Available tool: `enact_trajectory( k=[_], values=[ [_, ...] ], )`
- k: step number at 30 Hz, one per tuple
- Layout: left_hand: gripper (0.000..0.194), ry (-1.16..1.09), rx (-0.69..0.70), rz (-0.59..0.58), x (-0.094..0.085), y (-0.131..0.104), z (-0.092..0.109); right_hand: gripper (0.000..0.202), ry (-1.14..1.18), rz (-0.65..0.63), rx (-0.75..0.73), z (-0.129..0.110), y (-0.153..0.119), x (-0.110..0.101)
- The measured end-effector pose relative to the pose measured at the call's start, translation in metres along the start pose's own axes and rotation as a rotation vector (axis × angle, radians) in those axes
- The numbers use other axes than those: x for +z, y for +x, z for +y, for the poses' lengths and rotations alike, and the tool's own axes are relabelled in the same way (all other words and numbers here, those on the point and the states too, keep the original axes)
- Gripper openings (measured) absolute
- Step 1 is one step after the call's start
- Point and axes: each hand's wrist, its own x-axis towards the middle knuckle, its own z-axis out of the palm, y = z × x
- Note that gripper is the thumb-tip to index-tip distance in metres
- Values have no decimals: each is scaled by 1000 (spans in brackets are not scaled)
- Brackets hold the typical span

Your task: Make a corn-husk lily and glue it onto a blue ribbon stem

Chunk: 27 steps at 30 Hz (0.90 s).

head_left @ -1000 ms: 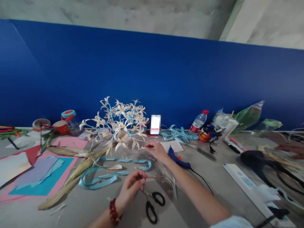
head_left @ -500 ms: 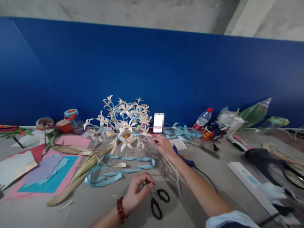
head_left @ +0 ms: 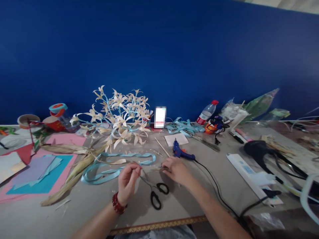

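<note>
A deep-blue panel [head_left: 159, 59] spans the background behind a long grey worktable [head_left: 92, 217], its near edge trimmed in a gold-patterned band [head_left: 159, 226]; a sliver of pale surface [head_left: 296, 4] shows above the panel at upper right; soft light casts faint shadows across the worktable.

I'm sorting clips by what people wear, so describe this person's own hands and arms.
The left hand is gloveless, with a dark red beaded bracelet around its wrist. The right hand is gloveless too, its wrist bare. Left forearm and right forearm are uncovered within the picture; no sleeve shows.
</note>
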Motion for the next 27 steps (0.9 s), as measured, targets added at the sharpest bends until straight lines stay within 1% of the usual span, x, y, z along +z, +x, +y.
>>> enact_trajectory(
  k=[3,6,8,10,12,14,18,19,21,24,27],
  values=[
    [22,105,12,-88,1,-3,1,6,133,19,20,5,6,-1],
    [22,127,-48,-159,4,-3,1,15,328,61,67,9,9,-6],
    [22,97,-135,-240,8,-2,3,23,476,83,87,9,8,-7],
    [23,24,-252,-359,13,-2,7,28,610,99,92,4,7,-4],
    [25,-83,-370,-466,18,-3,10,30,715,122,92,-4,4,1],
    [28,-203,-472,-535,22,-4,13,27,858,161,95,-15,2,7],
    [33,-450,-659,-584,25,-8,12,20,1160,250,99,-41,1,20],
    [34,-509,-706,-587,24,-8,11,19,1209,257,90,-46,2,23],
    [34,-606,-778,-591,23,-9,9,20,1330,231,57,-55,4,28],
    [33,-668,-806,-595,19,-8,8,21,1527,181,26,-62,8,35],
    [34,-668,-799,-593,16,-5,9,22,1633,186,68,-63,7,39]
  ],
)
